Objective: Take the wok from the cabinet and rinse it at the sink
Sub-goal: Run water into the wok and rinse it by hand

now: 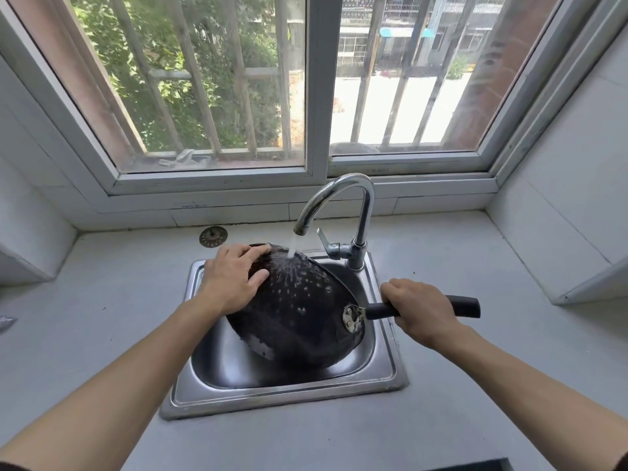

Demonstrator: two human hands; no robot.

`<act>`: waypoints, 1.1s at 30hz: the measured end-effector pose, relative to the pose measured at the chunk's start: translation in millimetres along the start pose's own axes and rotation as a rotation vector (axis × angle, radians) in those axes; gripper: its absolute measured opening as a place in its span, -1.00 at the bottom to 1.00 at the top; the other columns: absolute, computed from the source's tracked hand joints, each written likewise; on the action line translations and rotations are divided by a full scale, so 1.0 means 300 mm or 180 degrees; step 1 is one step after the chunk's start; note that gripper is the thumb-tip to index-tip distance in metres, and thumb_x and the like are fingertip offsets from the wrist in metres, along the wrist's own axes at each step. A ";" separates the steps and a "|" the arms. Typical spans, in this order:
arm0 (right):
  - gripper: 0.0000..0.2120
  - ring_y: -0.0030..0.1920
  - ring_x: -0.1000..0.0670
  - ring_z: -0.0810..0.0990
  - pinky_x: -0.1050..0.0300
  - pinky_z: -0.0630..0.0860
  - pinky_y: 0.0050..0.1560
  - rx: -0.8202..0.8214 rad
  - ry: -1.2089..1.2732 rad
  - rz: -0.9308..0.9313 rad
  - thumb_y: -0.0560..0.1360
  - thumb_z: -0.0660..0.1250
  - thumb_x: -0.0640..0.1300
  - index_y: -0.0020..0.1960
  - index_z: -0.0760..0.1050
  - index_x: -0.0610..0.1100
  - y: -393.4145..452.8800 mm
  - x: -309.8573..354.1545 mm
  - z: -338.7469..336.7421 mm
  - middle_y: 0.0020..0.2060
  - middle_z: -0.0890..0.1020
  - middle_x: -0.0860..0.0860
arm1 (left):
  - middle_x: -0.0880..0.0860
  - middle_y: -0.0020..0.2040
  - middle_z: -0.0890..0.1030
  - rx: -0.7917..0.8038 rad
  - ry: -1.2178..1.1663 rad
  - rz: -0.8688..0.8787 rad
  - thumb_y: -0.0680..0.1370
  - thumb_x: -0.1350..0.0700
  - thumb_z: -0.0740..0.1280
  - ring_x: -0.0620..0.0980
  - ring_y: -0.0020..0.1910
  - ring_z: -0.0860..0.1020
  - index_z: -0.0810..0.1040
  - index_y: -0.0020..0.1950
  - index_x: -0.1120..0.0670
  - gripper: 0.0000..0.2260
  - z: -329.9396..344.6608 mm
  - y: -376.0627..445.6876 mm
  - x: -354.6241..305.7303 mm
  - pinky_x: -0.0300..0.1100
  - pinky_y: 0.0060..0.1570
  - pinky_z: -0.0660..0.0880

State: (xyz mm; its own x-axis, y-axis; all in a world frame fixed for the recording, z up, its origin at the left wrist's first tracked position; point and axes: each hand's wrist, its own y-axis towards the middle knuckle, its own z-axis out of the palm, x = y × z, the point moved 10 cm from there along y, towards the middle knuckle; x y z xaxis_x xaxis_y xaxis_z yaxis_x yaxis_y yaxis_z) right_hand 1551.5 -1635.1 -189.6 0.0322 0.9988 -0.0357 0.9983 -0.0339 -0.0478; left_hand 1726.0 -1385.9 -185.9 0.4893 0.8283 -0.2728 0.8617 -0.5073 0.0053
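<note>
Turned bottom-up under the tap, the round black metal wok (299,314) looks heavy, rigid and wet-slick, best held as now: right hand (419,312) fingers wrapped around its black handle (467,305), left hand (234,278) fingers spread open, steadying the rim.

Our two arms in shot, both bare from wrist way up past elbow. No watch, no rings, no gloves that we can spot on left hand (234,280) or right hand (421,311). Nails short, plain. Only clothing visible: sliver of dark sleeve at bottom left corner, well back from left grip, and tiny dark sleeve edge at bottom right corner. Can't tell fabric.
</note>
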 end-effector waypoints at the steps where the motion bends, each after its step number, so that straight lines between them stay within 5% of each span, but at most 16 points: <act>1: -0.80 -0.16 -0.07 0.49 0.09 0.32 -0.26 0.0009 0.0018 0.0028 0.39 0.28 -0.27 -0.09 0.35 -0.03 -0.015 0.004 0.004 -0.15 0.51 0.06 | -0.02 0.36 0.41 -0.0030 0.0004 0.0044 0.58 -0.17 0.21 0.06 0.34 0.29 0.27 0.46 -0.24 -0.56 -0.006 -0.011 -0.006 0.10 0.28 0.29; 19: -0.74 -0.13 -0.07 0.49 0.09 0.33 -0.22 0.0000 0.0156 0.0667 0.37 0.24 -0.35 -0.05 0.38 -0.04 -0.211 0.047 0.045 -0.13 0.51 0.05 | 0.01 0.31 0.46 -0.0234 -0.0106 0.0465 0.53 -0.11 0.32 0.08 0.28 0.38 0.37 0.44 -0.13 -0.53 -0.041 -0.192 -0.085 0.08 0.28 0.34; 24: -0.71 -0.23 -0.12 0.50 0.04 0.38 -0.27 -0.0064 0.0008 0.0775 0.30 0.29 -0.43 -0.11 0.46 -0.09 -0.251 0.067 0.066 -0.22 0.54 0.00 | 0.01 0.13 0.56 -0.0482 -0.0332 0.0489 0.51 -0.01 0.38 0.08 0.14 0.47 0.48 0.32 -0.05 -0.63 -0.074 -0.251 -0.091 0.05 0.16 0.43; 28: -0.60 -0.41 -0.12 0.48 0.06 0.32 -0.44 -0.0186 -0.0193 0.0820 0.04 0.43 -0.51 -0.30 0.46 -0.10 -0.274 0.089 0.074 -0.41 0.50 -0.01 | 0.00 -0.12 0.58 -0.0644 -0.0097 0.0468 0.52 0.03 0.38 0.06 -0.05 0.51 0.55 0.28 -0.02 -0.68 -0.074 -0.308 -0.071 -0.02 -0.05 0.45; 33: -0.54 -0.44 -0.13 0.46 0.07 0.35 -0.46 -0.0291 -0.0214 0.0790 -0.06 0.44 -0.54 -0.34 0.45 -0.11 -0.275 0.091 0.089 -0.44 0.49 -0.02 | -0.04 -0.22 0.60 -0.0638 0.0006 0.0469 0.47 -0.01 0.31 0.06 -0.13 0.55 0.68 -0.02 0.00 -0.80 -0.030 -0.371 -0.042 -0.03 -0.19 0.46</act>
State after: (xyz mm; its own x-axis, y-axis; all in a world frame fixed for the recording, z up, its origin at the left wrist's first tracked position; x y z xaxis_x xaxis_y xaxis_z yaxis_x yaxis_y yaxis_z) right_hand 1468.6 -1605.9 -213.3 0.2763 0.9557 -0.1013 0.9606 -0.2713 0.0608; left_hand 1625.1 -1337.6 -174.5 0.6116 0.7495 -0.2531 0.7904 -0.5654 0.2356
